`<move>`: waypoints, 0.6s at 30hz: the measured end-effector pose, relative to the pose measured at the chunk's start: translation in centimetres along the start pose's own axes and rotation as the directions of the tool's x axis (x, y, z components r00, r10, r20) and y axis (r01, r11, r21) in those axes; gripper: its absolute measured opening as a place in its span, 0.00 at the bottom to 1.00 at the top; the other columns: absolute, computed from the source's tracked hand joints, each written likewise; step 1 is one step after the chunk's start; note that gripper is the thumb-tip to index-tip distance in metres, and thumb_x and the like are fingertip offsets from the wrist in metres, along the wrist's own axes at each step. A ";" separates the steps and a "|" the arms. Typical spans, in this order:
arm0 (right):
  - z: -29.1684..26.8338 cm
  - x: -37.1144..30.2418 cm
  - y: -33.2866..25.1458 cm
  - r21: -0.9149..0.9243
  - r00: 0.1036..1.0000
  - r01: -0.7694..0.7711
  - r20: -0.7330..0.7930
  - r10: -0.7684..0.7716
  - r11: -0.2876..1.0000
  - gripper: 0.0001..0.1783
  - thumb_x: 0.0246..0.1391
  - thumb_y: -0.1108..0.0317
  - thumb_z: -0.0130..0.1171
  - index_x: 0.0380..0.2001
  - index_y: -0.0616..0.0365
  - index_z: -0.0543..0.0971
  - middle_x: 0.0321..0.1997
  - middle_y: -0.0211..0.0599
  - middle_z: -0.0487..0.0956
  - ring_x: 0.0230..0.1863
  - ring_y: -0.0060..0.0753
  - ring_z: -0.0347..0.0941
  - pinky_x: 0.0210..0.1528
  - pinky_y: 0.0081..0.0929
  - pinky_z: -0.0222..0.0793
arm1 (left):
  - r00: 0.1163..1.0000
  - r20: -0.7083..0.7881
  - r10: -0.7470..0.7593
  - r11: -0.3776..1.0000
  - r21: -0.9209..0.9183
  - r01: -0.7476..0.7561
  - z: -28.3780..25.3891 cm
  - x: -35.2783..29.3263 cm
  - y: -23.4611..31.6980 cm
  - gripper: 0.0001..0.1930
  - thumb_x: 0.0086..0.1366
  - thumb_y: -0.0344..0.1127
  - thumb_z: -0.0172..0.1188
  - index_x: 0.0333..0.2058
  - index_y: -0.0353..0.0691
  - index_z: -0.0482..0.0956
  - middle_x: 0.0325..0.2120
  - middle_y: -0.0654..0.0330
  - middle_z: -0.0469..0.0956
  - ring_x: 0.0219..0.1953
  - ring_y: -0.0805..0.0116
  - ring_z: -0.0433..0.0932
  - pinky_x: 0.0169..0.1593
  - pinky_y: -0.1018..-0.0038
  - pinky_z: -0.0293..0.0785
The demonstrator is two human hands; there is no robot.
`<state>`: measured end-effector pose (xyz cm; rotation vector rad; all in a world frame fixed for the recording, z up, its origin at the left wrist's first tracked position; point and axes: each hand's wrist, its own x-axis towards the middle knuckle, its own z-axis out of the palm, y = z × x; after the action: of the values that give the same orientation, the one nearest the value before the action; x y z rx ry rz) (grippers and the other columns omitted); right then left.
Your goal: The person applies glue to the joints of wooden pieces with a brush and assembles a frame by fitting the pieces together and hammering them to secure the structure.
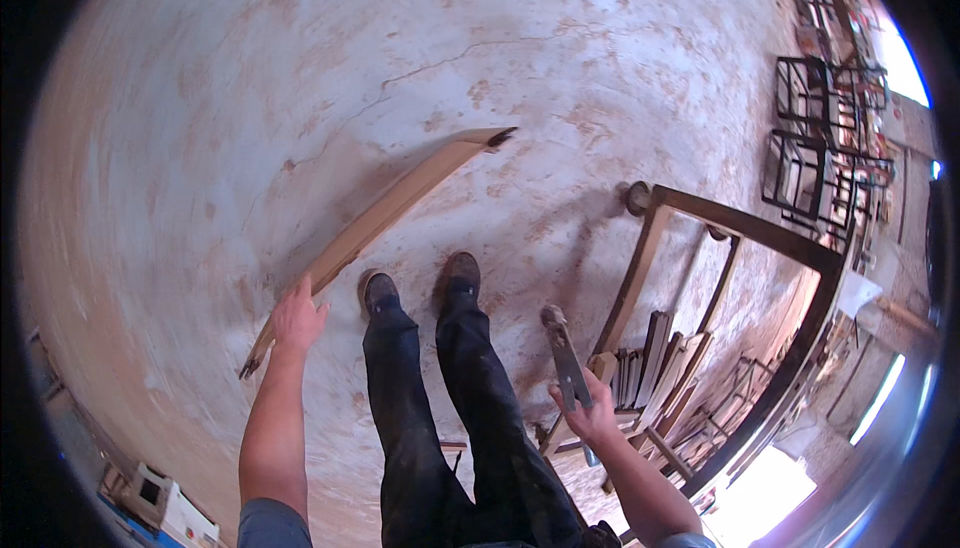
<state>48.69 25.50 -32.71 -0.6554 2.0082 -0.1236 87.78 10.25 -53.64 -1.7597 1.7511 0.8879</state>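
A long, light-brown wooden plank [395,200] stretches diagonally from the lower left to the upper middle, with dark, ragged ends. My left hand [298,318] grips it nearer its lower end, the fingers partly hidden along the edge. On the other side of my legs, my right hand [592,414] is closed around a long tool [568,360]. Flat grey metal and a brownish, rounded far end show on the tool, and a bluish piece shows below my hand. Its exact kind is unclear.
A wooden frame on wheels [745,218] stands to my right, with several wood strips [655,358] inside. Dark metal frames [800,173] line the far right. A white machine or box [165,508] sits at lower left. The pale floor [270,78] is cracked and stained.
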 end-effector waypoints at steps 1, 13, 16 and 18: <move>-1.4 -1.8 0.4 0.032 0.998 -0.055 -0.025 0.056 0.998 0.15 0.50 0.63 0.65 0.36 0.62 0.76 0.26 0.37 0.78 0.30 0.24 0.71 0.35 0.27 0.69 | 1.000 -0.007 0.011 1.000 -0.001 -0.011 -0.7 -0.1 0.9 0.35 0.57 0.46 0.63 0.60 0.42 0.61 0.47 0.47 0.77 0.50 0.47 0.74 0.53 0.56 0.70; -18.9 -24.8 13.7 0.017 0.584 -0.290 -0.789 0.191 0.957 0.19 0.43 0.53 0.66 0.38 0.51 0.80 0.34 0.42 0.81 0.39 0.48 0.78 0.41 0.42 0.72 | 0.982 -0.059 0.177 0.969 -0.165 -0.184 -8.2 -12.3 -4.3 0.34 0.56 0.34 0.59 0.61 0.30 0.59 0.49 0.41 0.73 0.52 0.49 0.73 0.56 0.63 0.67; -21.5 -27.0 18.1 0.064 0.540 -0.358 -0.800 0.262 0.932 0.19 0.42 0.52 0.66 0.36 0.50 0.80 0.34 0.39 0.81 0.39 0.48 0.78 0.42 0.42 0.72 | 0.959 -0.113 0.261 0.964 -0.030 -0.266 -11.1 -12.0 -8.4 0.32 0.55 0.30 0.57 0.58 0.25 0.62 0.43 0.42 0.76 0.45 0.53 0.76 0.52 0.63 0.70; -22.8 -27.9 21.6 0.114 0.569 -0.409 -0.744 0.351 0.905 0.19 0.44 0.50 0.65 0.35 0.50 0.80 0.34 0.40 0.80 0.40 0.48 0.77 0.42 0.43 0.72 | 0.961 -0.094 0.259 0.966 0.029 -0.258 -14.5 -12.7 -7.3 0.31 0.57 0.34 0.57 0.58 0.27 0.63 0.41 0.43 0.76 0.41 0.55 0.76 0.47 0.64 0.71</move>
<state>31.39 53.60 -6.70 -0.1711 2.9452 -0.0644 97.01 8.35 -35.31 -1.6108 2.0809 0.9015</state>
